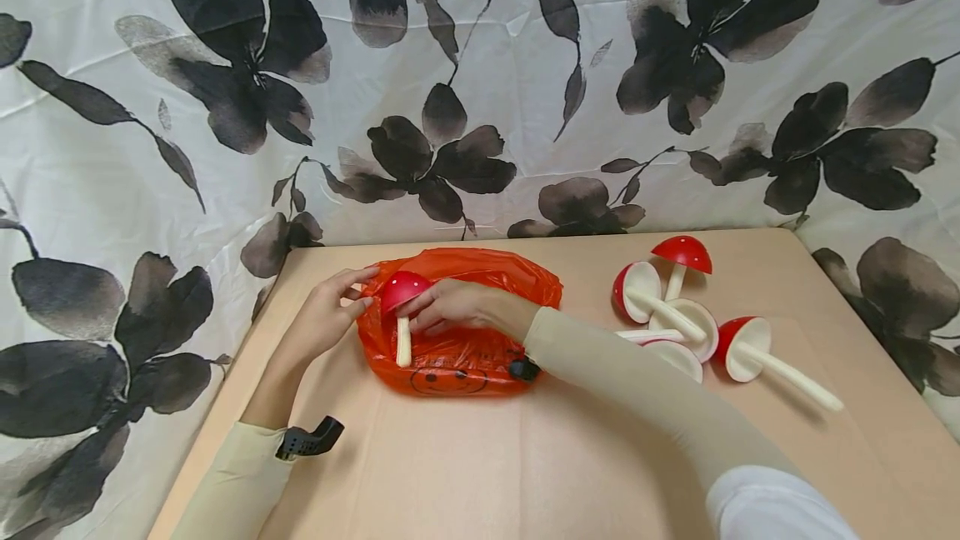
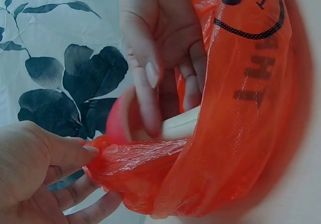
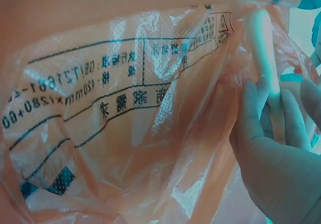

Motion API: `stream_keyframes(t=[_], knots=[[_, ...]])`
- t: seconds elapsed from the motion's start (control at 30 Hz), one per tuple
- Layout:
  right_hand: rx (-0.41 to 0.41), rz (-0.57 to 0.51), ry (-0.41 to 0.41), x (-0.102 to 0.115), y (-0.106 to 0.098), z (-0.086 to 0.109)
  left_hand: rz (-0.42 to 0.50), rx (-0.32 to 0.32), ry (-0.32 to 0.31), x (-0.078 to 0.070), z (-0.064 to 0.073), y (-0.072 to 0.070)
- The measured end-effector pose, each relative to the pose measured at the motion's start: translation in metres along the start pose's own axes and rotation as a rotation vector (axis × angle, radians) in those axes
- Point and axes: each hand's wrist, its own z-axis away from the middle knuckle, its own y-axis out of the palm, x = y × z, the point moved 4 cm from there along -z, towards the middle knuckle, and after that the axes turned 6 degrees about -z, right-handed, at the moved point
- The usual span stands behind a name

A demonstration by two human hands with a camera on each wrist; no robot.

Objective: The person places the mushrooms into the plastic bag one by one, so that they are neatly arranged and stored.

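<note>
An orange-red plastic bag (image 1: 510, 282) with a printed smiley face lies wide-mouthed on the table. My left hand (image 1: 318, 319) is at its left side, pinching the rim between thumb and fingers, as the left wrist view shows. My right hand (image 1: 453, 307) reaches into the mouth and holds a red-capped toy mushroom (image 1: 403, 340) with a pale stem. In the left wrist view the red cap (image 2: 116, 121) sits just behind the bag's rim. The right wrist view shows the stem (image 3: 263, 48) between the fingers, beside the bag's printed wall (image 3: 125, 128).
Several more toy mushrooms (image 1: 682, 255) lie in a loose group on the right of the wooden table (image 1: 420, 473). One mushroom (image 1: 787, 373) lies apart, its stem pointing to the front right. A floral cloth (image 1: 525, 73) hangs behind the table.
</note>
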Motion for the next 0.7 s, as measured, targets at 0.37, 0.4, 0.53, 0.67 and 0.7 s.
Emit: stream_keyframes(t=[0.37, 0.4, 0.53, 0.67, 0.7], knots=[[0.021, -0.075, 0.013, 0.002, -0.004, -0.005, 0.019, -0.036, 0.042, -0.004, 0.000, 0.000], [0.014, -0.070, 0.016, 0.003, -0.004, -0.005, 0.023, -0.037, 0.044, -0.004, 0.000, 0.000], [-0.023, -0.054, 0.024, 0.005, -0.004, -0.002, 0.038, -0.041, 0.048, -0.005, -0.002, -0.001], [-0.037, -0.013, 0.054, 0.006, -0.005, 0.004, 0.052, -0.042, 0.032, -0.003, -0.002, -0.001], [-0.034, 0.007, 0.063, 0.006, -0.006, 0.006, 0.054, -0.043, 0.028, -0.003, -0.002, -0.002]])
